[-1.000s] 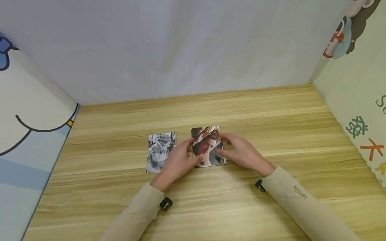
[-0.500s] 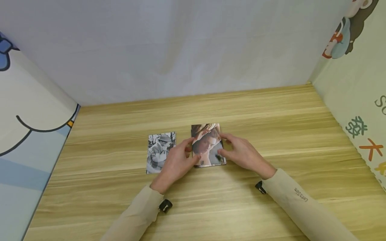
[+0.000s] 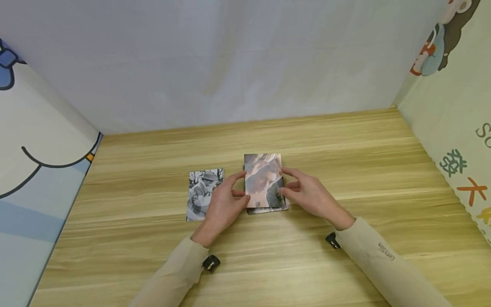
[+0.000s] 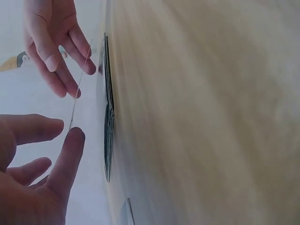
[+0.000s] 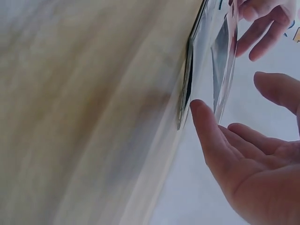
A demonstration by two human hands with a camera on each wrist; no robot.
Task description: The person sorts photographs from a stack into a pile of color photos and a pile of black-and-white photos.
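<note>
While both sleeves reach in from six o'clock, the left hand [image 3: 222, 204] and right hand [image 3: 311, 197] now pinch one photo [image 3: 263, 181] by its side edges between thumb and fingertips, each grip narrow on the paper. A second ago that top print lay flat on the stack [image 3: 271, 209]; now it is raised clear of it, its picture washed pale by glare, which suggests it is being peeled off the pile. The wrist views show the thin sheet edge-on [image 4: 79, 84], apart from the dark stack edges [image 4: 108, 117] on the worktop [image 3: 345, 145]. The lifted photo is a glossy colour portrait, upright. At nine o'clock from it a black-and-white photo [image 3: 202, 192] lies flat, just beside the left hand. Beyond, at twelve o'clock, a white cloth backdrop [image 3: 230, 64] rises.
</note>
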